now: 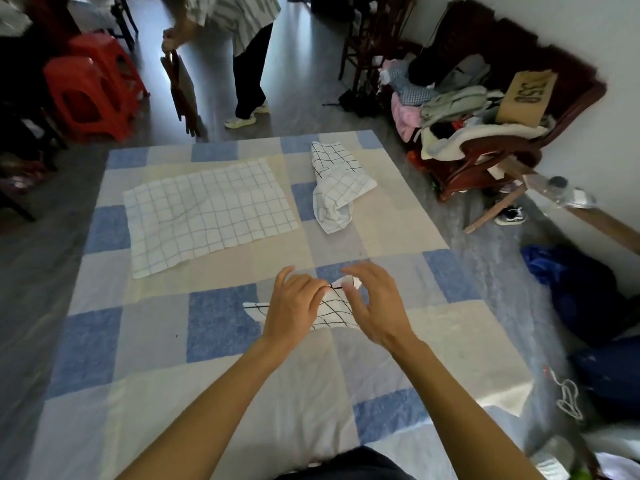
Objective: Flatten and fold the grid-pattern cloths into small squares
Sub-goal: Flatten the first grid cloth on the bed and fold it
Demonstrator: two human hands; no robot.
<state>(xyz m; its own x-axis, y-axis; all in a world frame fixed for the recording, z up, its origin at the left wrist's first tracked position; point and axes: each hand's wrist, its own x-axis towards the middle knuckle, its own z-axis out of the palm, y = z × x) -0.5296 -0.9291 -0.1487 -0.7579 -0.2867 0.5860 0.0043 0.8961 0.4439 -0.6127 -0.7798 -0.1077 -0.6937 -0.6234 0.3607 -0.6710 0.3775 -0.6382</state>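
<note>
Cloths with a grid print lie on a checked blue-and-cream sheet (221, 327) spread over the floor. Furthest left, the flat cloth (207, 213) is spread open and slightly wrinkled, well apart from the hands. Nearer the wearer, both bare forearms reach forward over the sheet, wrists close together. The left hand (294, 313) is palm down, its fingers curled and pinching the top edge of a small cloth (334, 308) with black grid lines — part of that cloth shows to the left of the hand, the rest between the two hands. The right hand (377, 306) hovers just beside it, fingers spread and bent, thumb near the cloth's raised corner; whether it touches the cloth I cannot tell. Beyond the hands, to the right of the flat cloth, a crumpled cloth (337, 185) lies bunched. At far right a wooden chair (485, 157) holds a heap of clothes (450, 109) and a cardboard piece.
</note>
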